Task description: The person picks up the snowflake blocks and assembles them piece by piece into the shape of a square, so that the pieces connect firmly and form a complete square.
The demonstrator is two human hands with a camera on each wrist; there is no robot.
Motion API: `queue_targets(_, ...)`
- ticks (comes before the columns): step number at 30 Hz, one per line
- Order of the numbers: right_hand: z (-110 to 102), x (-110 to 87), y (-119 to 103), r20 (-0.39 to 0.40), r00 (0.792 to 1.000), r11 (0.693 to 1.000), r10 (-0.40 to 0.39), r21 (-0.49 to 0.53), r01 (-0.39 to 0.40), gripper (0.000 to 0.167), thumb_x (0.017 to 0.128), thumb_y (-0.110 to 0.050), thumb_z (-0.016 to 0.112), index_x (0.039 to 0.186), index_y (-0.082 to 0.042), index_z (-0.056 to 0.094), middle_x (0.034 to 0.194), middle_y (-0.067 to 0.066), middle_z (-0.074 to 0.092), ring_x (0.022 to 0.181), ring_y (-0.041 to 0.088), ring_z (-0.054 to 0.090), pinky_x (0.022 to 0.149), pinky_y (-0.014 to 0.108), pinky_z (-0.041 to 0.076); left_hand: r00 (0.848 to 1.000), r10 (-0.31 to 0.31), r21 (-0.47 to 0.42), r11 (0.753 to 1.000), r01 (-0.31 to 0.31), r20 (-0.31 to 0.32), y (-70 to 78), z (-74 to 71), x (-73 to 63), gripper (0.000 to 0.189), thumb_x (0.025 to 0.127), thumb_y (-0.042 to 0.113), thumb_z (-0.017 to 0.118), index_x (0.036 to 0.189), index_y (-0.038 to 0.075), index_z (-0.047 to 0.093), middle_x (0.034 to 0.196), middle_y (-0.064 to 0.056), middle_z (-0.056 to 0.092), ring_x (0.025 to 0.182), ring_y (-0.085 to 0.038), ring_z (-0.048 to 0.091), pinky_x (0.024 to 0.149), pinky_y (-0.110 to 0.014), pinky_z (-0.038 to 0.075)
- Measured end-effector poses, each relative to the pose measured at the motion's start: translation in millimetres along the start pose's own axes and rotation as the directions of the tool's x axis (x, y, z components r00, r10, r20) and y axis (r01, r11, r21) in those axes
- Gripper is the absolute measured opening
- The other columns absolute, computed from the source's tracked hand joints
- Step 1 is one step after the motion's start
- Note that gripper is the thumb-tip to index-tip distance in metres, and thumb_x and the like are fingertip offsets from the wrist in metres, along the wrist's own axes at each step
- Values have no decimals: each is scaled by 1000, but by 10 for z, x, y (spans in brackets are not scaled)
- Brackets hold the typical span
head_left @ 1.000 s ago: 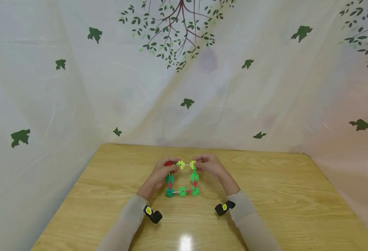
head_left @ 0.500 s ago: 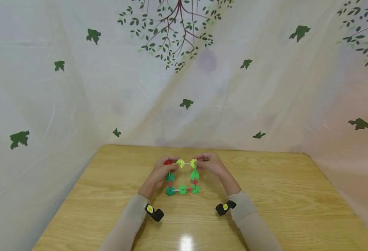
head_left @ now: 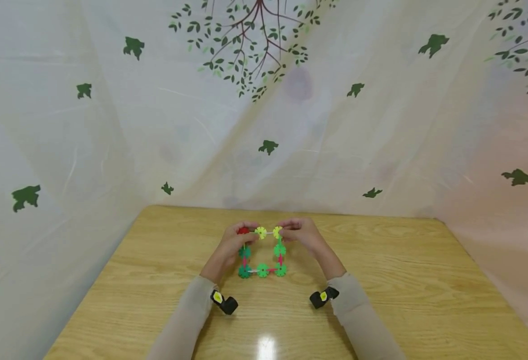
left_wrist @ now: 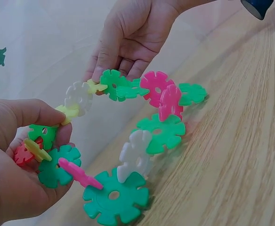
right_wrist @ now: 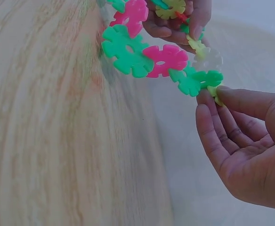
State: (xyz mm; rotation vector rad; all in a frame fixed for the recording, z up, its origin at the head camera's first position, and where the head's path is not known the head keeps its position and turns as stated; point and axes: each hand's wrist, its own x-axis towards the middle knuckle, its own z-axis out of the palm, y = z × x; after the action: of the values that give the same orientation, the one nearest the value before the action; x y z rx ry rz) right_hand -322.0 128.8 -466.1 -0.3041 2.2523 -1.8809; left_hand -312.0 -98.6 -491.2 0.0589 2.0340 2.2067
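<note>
Notched plastic snowflake discs, slotted edge to edge, make up a closed square ring (head_left: 262, 271) in green, yellow, red, pink and white. At its far left part my left hand (head_left: 231, 245) grips the ring by thumb and fingers, near a red disc (head_left: 243, 231) and a yellow disc (head_left: 261, 232). My right hand (head_left: 303, 235) pinches the yellow disc (head_left: 278, 232) at the far right corner. In the left wrist view a teal disc (left_wrist: 115, 195) forms the near corner, joined to a white disc (left_wrist: 135, 156). The right wrist view shows a pink disc (right_wrist: 165, 61) between green ones.
A wooden table (head_left: 403, 280) lies under the hands. Behind and beside it hangs a pale cloth (head_left: 192, 130) printed with leaves and branches. Each sleeve carries a black wrist camera, one at the left (head_left: 224, 302) and one at the right (head_left: 324, 298).
Both hands keep their hold on the ring. The ring's near side has shifted slightly up in the head view, away from the body. The left wrist has moved a little to the right.
</note>
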Motion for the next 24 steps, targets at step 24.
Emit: queue_targets(24, -12, -2, 33, -29, 998, 998, -62, 17, 62, 26, 91, 3, 72, 112, 17, 67, 88, 4, 76, 74, 9, 71, 83, 48, 62, 999, -4, 22, 1000, 3, 54, 2, 24, -22, 36, 92, -2, 69, 127, -5, 63, 112, -8, 65, 88, -9, 64, 87, -33, 59)
